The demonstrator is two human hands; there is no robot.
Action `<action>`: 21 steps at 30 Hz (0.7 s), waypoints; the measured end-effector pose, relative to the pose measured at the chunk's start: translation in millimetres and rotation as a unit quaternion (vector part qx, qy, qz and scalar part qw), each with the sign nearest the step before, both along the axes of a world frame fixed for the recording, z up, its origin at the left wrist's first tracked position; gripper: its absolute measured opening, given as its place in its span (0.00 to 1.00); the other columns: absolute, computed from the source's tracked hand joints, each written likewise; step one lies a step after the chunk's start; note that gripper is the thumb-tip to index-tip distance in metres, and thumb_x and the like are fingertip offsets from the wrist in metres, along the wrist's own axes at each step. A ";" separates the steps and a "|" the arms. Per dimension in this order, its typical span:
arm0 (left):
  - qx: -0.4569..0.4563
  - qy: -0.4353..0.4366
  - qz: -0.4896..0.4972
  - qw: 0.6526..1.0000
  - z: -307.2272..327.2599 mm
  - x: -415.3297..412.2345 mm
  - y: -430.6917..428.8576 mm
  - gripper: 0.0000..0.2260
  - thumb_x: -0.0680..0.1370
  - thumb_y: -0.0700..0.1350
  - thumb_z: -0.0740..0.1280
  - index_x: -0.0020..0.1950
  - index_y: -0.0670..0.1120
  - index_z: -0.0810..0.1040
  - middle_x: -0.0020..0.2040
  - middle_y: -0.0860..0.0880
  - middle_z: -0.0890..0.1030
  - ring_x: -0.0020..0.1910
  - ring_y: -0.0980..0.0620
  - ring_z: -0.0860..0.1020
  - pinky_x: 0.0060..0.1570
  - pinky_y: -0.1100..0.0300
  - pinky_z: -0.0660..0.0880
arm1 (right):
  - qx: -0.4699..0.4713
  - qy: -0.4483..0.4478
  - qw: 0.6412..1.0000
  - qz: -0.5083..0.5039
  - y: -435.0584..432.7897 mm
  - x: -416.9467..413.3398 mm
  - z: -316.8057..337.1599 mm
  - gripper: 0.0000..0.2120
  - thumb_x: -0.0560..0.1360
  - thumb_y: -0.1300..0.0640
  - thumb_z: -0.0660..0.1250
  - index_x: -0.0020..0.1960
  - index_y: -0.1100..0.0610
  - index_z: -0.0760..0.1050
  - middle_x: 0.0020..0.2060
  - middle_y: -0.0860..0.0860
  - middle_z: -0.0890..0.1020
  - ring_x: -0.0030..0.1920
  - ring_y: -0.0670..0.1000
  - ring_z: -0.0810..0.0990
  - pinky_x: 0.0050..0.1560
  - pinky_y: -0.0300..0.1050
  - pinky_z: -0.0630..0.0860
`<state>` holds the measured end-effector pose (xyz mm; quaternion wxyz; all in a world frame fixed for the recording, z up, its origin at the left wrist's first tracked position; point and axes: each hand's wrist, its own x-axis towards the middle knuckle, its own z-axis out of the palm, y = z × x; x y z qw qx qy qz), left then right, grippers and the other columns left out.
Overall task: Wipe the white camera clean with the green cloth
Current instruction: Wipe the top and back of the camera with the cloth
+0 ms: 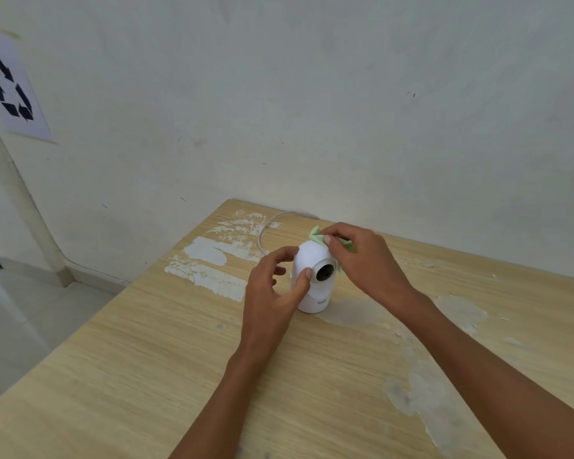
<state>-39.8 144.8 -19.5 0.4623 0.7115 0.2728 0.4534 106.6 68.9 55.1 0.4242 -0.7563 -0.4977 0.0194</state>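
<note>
white camera (313, 279) stands upright on the wooden surface (146, 359), toward its far side, with the dark round lens (325, 272) turned to the viewer's right front. a small blue word sits low on its base, too small and skewed to read with any certainty.

left hand (272, 289) wraps the camera from the left: the thumb presses on the front of the dome just beside the lens, the index finger curls over the top left, and the other fingers go behind the body where they cannot be seen. that hand covers most of the camera's left side and part of the base.

right hand (362, 260) is closed around the green cloth (318, 236), pinching it against the top and right side of the dome. only scraps of the cloth show: a pale green corner poking up behind the fingertips, a strip by the knuckles and a sliver just right of the lens. the rest is bunched under the palm, so its full shape cannot be told.

a thin white cable (265, 231) curves over the surface behind the camera; where it meets the camera is hidden by the left hand, and its far end is lost at the wall. the surface has pale scraped patches (209, 260) to the left of the camera. on the wall at far left hangs a sheet with a recycling sign (10, 87), its left edge cut off by the frame. both forearms run out of the bottom edge.
</note>
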 end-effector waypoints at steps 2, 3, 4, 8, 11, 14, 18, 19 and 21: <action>-0.009 -0.003 -0.004 1.000 0.0 0.0 -0.7 0.14 0.77 0.52 0.73 0.61 0.60 0.78 0.59 0.63 0.81 0.57 0.55 0.78 0.52 0.60 0.75 | -0.003 -0.076 0.996 0.038 -2.9 -8.0 0.2 0.10 0.81 0.54 0.65 0.57 0.48 0.83 0.55 0.43 0.84 0.56 0.45 0.80 0.54 0.39 0.75; -0.011 -0.004 -0.005 1.000 -0.3 0.0 -0.8 0.14 0.77 0.52 0.73 0.62 0.60 0.78 0.59 0.63 0.81 0.57 0.55 0.78 0.52 0.60 0.75 | -0.015 -0.123 0.991 0.054 -4.1 -11.3 -1.0 0.10 0.80 0.53 0.65 0.58 0.48 0.83 0.55 0.43 0.83 0.56 0.45 0.80 0.54 0.42 0.76; -0.014 -0.004 -0.005 1.000 -0.8 0.1 -0.6 0.15 0.77 0.52 0.73 0.63 0.60 0.77 0.59 0.63 0.81 0.57 0.55 0.78 0.52 0.60 0.75 | -0.023 -0.146 0.987 0.063 -3.7 -11.4 -2.4 0.10 0.80 0.52 0.65 0.58 0.47 0.82 0.56 0.42 0.82 0.56 0.45 0.79 0.53 0.44 0.76; -0.036 -0.011 -0.002 0.999 -1.8 -0.8 -0.5 0.22 0.77 0.52 0.74 0.69 0.59 0.72 0.60 0.62 0.81 0.55 0.57 0.78 0.54 0.61 0.75 | -0.029 -0.010 0.999 0.017 4.2 1.1 -0.1 0.10 0.81 0.50 0.63 0.57 0.45 0.82 0.53 0.42 0.84 0.52 0.44 0.81 0.49 0.42 0.76; -0.040 -0.016 -0.003 0.999 -2.3 -1.0 0.0 0.23 0.76 0.52 0.75 0.68 0.57 0.72 0.60 0.62 0.81 0.56 0.57 0.78 0.55 0.60 0.74 | -0.058 -0.034 0.997 0.030 8.7 -2.4 2.8 0.11 0.82 0.49 0.61 0.58 0.45 0.81 0.53 0.43 0.84 0.52 0.46 0.82 0.53 0.46 0.79; -0.046 -0.020 -0.005 0.999 -3.1 -0.6 0.0 0.23 0.76 0.53 0.75 0.68 0.58 0.73 0.60 0.59 0.80 0.58 0.57 0.79 0.54 0.62 0.74 | -0.087 -0.156 0.979 0.100 6.1 -12.9 3.1 0.10 0.80 0.47 0.63 0.56 0.43 0.82 0.55 0.39 0.81 0.58 0.45 0.78 0.59 0.53 0.76; -0.041 -0.007 -0.006 0.999 -3.5 0.1 -0.1 0.23 0.76 0.54 0.75 0.69 0.58 0.72 0.60 0.60 0.80 0.59 0.58 0.78 0.53 0.64 0.73 | -0.047 -0.057 0.995 0.071 3.4 -4.2 2.6 0.10 0.81 0.49 0.64 0.58 0.44 0.82 0.57 0.39 0.82 0.58 0.42 0.79 0.61 0.50 0.77; -0.042 -0.007 -0.008 0.999 -3.9 0.2 0.1 0.23 0.76 0.53 0.75 0.69 0.58 0.72 0.60 0.61 0.81 0.59 0.59 0.78 0.54 0.64 0.73 | -0.038 -0.025 0.997 0.055 2.6 -3.4 1.6 0.11 0.81 0.49 0.64 0.60 0.45 0.82 0.58 0.41 0.83 0.59 0.42 0.79 0.62 0.49 0.76; -0.044 -0.008 -0.009 0.999 -4.6 -0.2 1.0 0.23 0.76 0.53 0.75 0.69 0.58 0.72 0.59 0.61 0.81 0.58 0.59 0.79 0.54 0.63 0.73 | -0.027 -0.035 0.998 0.050 -0.6 -5.7 -2.6 0.11 0.82 0.51 0.64 0.62 0.48 0.81 0.61 0.43 0.82 0.60 0.43 0.78 0.63 0.47 0.76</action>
